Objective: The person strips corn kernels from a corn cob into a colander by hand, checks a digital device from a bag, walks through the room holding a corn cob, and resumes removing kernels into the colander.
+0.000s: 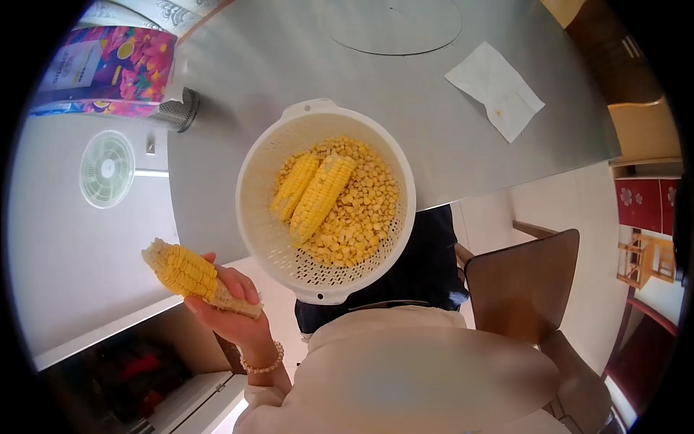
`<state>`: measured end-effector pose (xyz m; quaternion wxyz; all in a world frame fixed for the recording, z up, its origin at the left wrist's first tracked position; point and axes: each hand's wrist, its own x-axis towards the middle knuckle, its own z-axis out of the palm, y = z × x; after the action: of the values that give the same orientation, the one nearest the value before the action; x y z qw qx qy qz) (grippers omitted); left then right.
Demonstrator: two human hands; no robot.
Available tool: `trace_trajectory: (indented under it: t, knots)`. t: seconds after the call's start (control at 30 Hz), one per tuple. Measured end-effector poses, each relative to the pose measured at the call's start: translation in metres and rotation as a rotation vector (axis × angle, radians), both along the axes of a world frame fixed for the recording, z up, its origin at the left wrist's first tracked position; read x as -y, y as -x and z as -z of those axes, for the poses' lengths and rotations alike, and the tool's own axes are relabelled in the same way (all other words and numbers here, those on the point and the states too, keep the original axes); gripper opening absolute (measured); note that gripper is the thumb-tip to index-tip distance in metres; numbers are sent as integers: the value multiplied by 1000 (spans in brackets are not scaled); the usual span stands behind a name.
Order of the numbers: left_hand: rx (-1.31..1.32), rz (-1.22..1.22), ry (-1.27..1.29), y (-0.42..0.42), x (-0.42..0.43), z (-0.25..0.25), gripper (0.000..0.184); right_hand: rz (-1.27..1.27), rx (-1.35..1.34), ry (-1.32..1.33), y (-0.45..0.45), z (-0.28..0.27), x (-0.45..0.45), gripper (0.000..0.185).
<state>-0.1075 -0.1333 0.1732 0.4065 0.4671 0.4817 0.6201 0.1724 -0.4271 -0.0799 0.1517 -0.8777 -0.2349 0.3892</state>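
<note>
My left hand (235, 318) is closed around a corn cob (185, 270), to the left of the colander. Yellow kernels still cover the cob's upper part, while the end near my palm is bare and pale. A white colander (262, 246) sits at the table's near edge, partly over my lap. Inside it, two corn cobs (322, 199) lie side by side on a heap of loose kernels (372, 192). My right hand is out of view.
On the grey table (238, 65) lie a creased white tissue (495, 90) and a thin dark loop (405, 53). A colourful bag (108, 69) stands at the left by a mesh holder (179, 112). A brown chair (522, 286) is at my right.
</note>
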Motion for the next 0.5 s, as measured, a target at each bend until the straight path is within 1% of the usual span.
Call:
trace_trajectory:
  t: [0.03, 0.4, 0.5]
  knots:
    - [7, -11, 45, 1, -1, 1, 67, 11, -1, 7, 3, 3, 0, 15]
    - [107, 67, 105, 3, 5, -2, 64, 17, 11, 48, 21, 18, 7, 14]
    - [123, 121, 96, 6, 8, -1, 64, 15, 10, 43, 28, 23, 4, 14]
